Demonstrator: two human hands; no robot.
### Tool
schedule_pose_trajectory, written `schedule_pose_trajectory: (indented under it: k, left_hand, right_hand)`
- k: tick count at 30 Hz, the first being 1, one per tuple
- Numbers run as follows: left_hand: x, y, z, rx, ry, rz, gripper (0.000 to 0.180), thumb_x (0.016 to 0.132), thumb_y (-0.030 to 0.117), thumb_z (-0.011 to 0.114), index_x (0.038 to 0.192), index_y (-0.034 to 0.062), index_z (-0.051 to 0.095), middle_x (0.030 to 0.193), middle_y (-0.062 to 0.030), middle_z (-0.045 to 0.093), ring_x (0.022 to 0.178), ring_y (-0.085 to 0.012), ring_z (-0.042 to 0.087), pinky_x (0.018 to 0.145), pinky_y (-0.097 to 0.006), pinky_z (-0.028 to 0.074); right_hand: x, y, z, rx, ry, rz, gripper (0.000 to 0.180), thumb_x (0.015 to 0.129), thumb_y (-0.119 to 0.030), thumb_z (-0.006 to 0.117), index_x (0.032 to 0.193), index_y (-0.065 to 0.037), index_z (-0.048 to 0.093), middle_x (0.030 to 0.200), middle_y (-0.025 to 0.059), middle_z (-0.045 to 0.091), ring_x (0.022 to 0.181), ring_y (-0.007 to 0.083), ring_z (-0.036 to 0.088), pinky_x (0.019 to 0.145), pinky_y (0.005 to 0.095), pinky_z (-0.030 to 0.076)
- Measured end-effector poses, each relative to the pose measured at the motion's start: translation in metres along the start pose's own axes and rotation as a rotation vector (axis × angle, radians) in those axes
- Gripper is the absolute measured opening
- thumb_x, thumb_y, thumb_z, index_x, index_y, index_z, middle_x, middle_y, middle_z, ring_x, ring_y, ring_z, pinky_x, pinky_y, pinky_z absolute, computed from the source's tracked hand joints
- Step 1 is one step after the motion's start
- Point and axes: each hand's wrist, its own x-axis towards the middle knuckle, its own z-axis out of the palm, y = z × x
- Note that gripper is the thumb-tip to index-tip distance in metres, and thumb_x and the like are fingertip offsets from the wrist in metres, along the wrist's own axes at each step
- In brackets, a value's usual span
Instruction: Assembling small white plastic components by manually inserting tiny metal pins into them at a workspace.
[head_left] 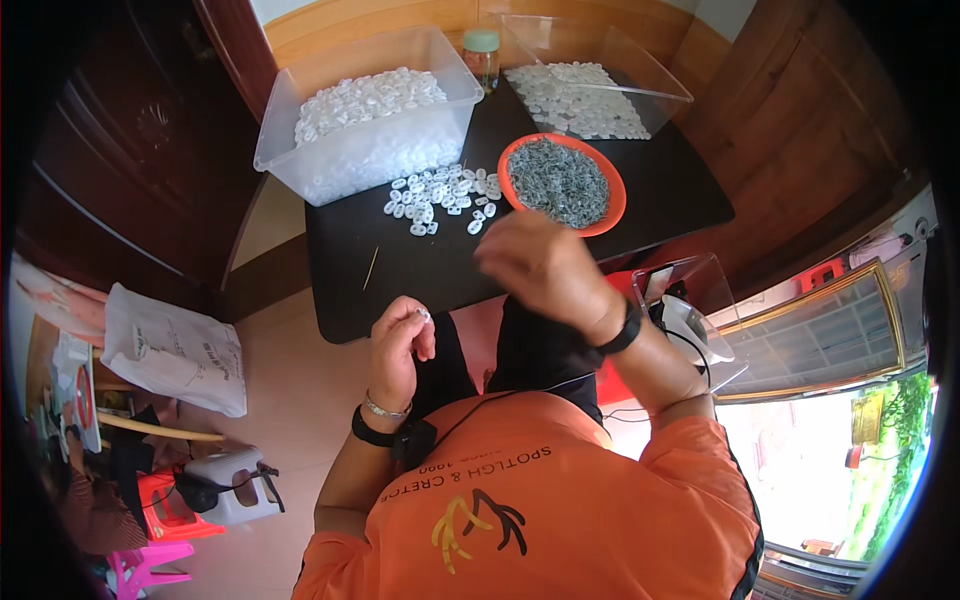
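My left hand (402, 345) is raised just off the table's front edge, thumb and fingers pinched on a small white plastic piece (424, 315). My right hand (540, 262) hovers over the front of the table, back of the hand upward, a little blurred. Its fingers are curled together and point left; whatever is in them is hidden. Just beyond it stands an orange round bowl (621, 205) heaped with small grey metallic parts (560, 180). Left of the bowl lies a loose pile of white oval pieces (440, 190) with holes in them.
On the dark table (335, 255) stands a translucent bin (390, 160) full of white pieces, with a green-lidded jar (481, 60) beside it. A clear tray (655, 85) holds flat whitish pieces. A thin stick (371, 268) lies front left. Right of me is another clear container (715, 320).
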Motion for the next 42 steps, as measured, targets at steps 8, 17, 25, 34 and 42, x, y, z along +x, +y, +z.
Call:
schedule_pose_trajectory:
  k: [8, 17, 25, 34, 42]
  left_hand:
    - [0.000, 0.006, 0.002, 0.143, 0.013, 0.083, 0.015, 0.090, 0.016, 0.044, 0.080, 0.0057, 0.048, 0.062, -0.0009, 0.046, 0.053, -0.0085, 0.042, 0.050, -0.022, 0.033]
    - [-0.006, 0.008, 0.003, 0.329, 0.026, 0.179, 0.014, 0.090, 0.012, 0.047, 0.078, 0.0042, 0.049, 0.060, 0.0005, 0.046, 0.053, -0.0062, 0.042, 0.050, -0.021, 0.032]
    - [-0.006, 0.001, 0.005, 0.195, 0.069, 0.185, 0.014, 0.089, 0.010, 0.051, 0.078, 0.0019, 0.053, 0.056, 0.0013, 0.044, 0.051, -0.0052, 0.040, 0.048, -0.021, 0.031]
    - [-0.007, 0.006, 0.011, 0.190, 0.052, 0.195, 0.014, 0.091, 0.010, 0.052, 0.080, 0.0019, 0.053, 0.057, 0.0013, 0.045, 0.051, -0.0051, 0.041, 0.049, -0.021, 0.031]
    - [-0.008, 0.007, 0.011, 0.180, 0.035, 0.195, 0.014, 0.091, 0.010, 0.052, 0.081, 0.0015, 0.053, 0.058, 0.0012, 0.046, 0.052, -0.0052, 0.042, 0.050, -0.021, 0.032]
  right_hand:
    - [-0.004, 0.110, -0.036, -0.693, -0.152, 0.260, 0.014, 0.076, -0.021, 0.064, 0.083, -0.009, 0.068, 0.087, 0.0108, 0.063, 0.089, 0.0297, 0.061, 0.074, 0.0417, 0.051]
    - [0.001, 0.114, -0.033, -0.649, -0.117, 0.362, 0.013, 0.080, -0.023, 0.064, 0.081, -0.011, 0.067, 0.077, 0.0096, 0.064, 0.076, 0.0299, 0.063, 0.067, 0.0413, 0.050]
    - [-0.003, 0.129, -0.037, -0.453, 0.017, 0.424, 0.016, 0.082, -0.023, 0.064, 0.085, -0.007, 0.067, 0.076, 0.0138, 0.065, 0.072, 0.0328, 0.064, 0.064, 0.0410, 0.050]
    - [-0.003, 0.124, -0.038, -0.370, 0.028, 0.430, 0.013, 0.082, -0.016, 0.065, 0.088, -0.005, 0.067, 0.076, 0.0152, 0.065, 0.072, 0.0310, 0.065, 0.066, 0.0372, 0.050]
    - [0.005, 0.077, -0.046, -0.052, 0.117, 0.503, 0.014, 0.087, -0.012, 0.063, 0.091, 0.001, 0.065, 0.072, 0.0044, 0.064, 0.067, 0.0120, 0.059, 0.063, 0.0256, 0.046]
